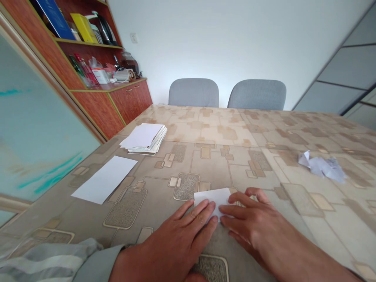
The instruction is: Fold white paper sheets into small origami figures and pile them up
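well, smooth paper point(217, 196) beneath fingers point(200, 216)

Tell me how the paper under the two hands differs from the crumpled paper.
The left hand and right hand touch the flat paper; neither touches the crumpled paper. The flat paper shows a straight far edge; the crumpled paper is bunched and jagged. Both look white and rest on the table.

Small sheet point(220, 195): smooth, matt paper
Stack point(143, 135): smooth, matt paper
Crumpled lump point(320, 166): paper, rough with creases
Desk point(211, 164): smooth, shiny top
Chair backs point(194, 92): ribbed cloth, not shiny
Cupboard point(129, 102): shiny, looks like wood
Sleeve point(96, 266): soft-looking cloth, matt
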`<act>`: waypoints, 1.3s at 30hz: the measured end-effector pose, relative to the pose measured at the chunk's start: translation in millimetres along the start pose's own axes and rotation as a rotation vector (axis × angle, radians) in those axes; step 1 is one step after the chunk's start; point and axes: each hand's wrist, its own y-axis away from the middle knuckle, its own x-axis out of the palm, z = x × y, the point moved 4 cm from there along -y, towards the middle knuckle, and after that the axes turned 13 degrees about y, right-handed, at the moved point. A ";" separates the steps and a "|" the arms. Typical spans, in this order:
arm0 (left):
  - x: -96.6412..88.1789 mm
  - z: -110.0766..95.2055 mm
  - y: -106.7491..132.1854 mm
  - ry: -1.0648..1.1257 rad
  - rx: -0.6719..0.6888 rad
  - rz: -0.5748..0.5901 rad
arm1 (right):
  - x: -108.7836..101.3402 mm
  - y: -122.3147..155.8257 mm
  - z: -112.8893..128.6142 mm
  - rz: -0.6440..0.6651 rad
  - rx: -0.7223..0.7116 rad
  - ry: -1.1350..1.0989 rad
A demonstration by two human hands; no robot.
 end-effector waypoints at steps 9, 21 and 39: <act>-11.0 -2.5 13.5 -0.090 -0.059 0.064 | 2.6 17.3 -2.4 0.147 0.082 0.119; -19.4 10.0 -20.3 0.078 -0.157 -0.058 | 8.1 -11.1 3.5 0.117 -0.013 0.051; -33.3 33.6 -25.5 0.072 0.145 -0.311 | -0.2 -17.2 -2.1 -0.078 -0.090 -0.125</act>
